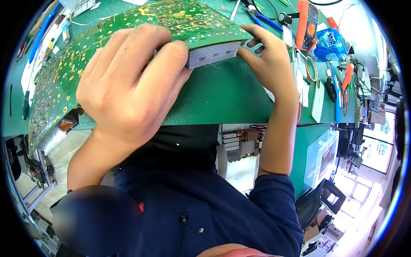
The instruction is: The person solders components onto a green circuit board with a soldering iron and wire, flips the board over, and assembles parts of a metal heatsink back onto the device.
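Observation:
A large green circuit board (pixel 60 66) with gold pads lies across the top of the view, tilted, with a grey finned heatsink (pixel 214 55) under its near edge. My left hand (pixel 124 81) has its fingers curled over that edge at the heatsink's left end, closed on the board; its fingertips are partly hidden. At the right end of the board, my right hand (pixel 267 64) grips the corner by the heatsink between thumb and fingers.
The green mat (pixel 205 98) carries blue-handled pliers (pixel 265 21), an orange multimeter (pixel 305 28), a blue packet (pixel 329 45), a tape roll (pixel 311 68), cables and small tools. A clear plastic box (pixel 321 158) sits lower right, on a green surface beside my lap.

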Tool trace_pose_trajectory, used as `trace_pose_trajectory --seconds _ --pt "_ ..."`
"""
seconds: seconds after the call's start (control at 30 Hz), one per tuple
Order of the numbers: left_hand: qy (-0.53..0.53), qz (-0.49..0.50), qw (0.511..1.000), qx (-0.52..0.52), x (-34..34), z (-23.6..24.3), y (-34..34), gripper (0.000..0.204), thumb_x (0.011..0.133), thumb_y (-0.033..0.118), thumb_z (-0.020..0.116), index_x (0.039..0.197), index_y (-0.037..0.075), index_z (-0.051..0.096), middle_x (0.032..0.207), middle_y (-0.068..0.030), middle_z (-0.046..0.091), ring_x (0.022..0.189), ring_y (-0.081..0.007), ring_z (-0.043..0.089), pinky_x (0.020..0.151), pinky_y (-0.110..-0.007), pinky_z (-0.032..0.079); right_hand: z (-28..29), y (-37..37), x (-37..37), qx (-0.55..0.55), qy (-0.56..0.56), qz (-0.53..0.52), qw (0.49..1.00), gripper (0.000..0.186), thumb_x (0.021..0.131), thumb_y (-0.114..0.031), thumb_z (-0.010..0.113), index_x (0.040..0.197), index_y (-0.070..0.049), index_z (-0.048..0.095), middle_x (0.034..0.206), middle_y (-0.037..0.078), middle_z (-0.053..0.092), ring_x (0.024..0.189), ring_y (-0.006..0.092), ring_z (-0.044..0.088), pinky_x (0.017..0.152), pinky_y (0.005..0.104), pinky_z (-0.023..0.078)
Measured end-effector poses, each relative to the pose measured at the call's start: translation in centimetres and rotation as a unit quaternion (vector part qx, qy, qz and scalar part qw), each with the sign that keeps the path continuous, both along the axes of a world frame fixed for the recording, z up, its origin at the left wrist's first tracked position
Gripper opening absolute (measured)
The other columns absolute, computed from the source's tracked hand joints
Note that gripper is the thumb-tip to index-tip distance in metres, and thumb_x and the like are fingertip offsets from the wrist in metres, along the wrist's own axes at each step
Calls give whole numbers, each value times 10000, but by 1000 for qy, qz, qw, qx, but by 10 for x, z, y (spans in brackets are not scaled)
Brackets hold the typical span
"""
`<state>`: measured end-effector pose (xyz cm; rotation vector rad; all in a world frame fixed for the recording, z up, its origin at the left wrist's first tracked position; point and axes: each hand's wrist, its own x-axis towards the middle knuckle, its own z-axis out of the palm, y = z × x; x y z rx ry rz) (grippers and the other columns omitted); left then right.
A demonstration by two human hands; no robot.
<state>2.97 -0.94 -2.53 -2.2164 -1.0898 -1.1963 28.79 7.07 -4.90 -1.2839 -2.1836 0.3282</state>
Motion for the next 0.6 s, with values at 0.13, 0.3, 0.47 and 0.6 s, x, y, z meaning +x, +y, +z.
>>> trace_pose_trajectory --seconds 0.13,0.3,0.47,0.6 --pt "0 13 1000 11 4 -8 -2 417 496 9 897 874 12 721 852 -115 680 737 -281 671 639 -337 543 3 0 7 -48 -60 -58 995 347 814 -152 817 1120 -22 718 942 104 718 852 193 657 752 326 520" --pt "6 47 999 12 11 -13 -6 415 484 17 888 863 32 719 852 -99 678 747 -271 674 639 -335 537 11 -19 6 82 -39 -167 982 343 890 -175 781 1183 -12 711 1048 84 754 979 192 698 842 323 541" --pt "21 81 996 0 17 -17 -11 417 486 38 883 869 51 718 874 -75 684 777 -263 680 663 -338 530 6 -41 -17 -138 308 -15 941 374 978 -149 715 1263 82 646 1100 172 741 997 172 699 873 281 551" --pt "16 100 995 -11 21 -26 -13 408 491 44 878 864 71 714 898 -58 688 813 -254 682 691 -338 517 -1 -42 -25 -182 373 0 910 347 995 -88 680 1273 116 639 1059 172 735 972 174 710 890 280 566"
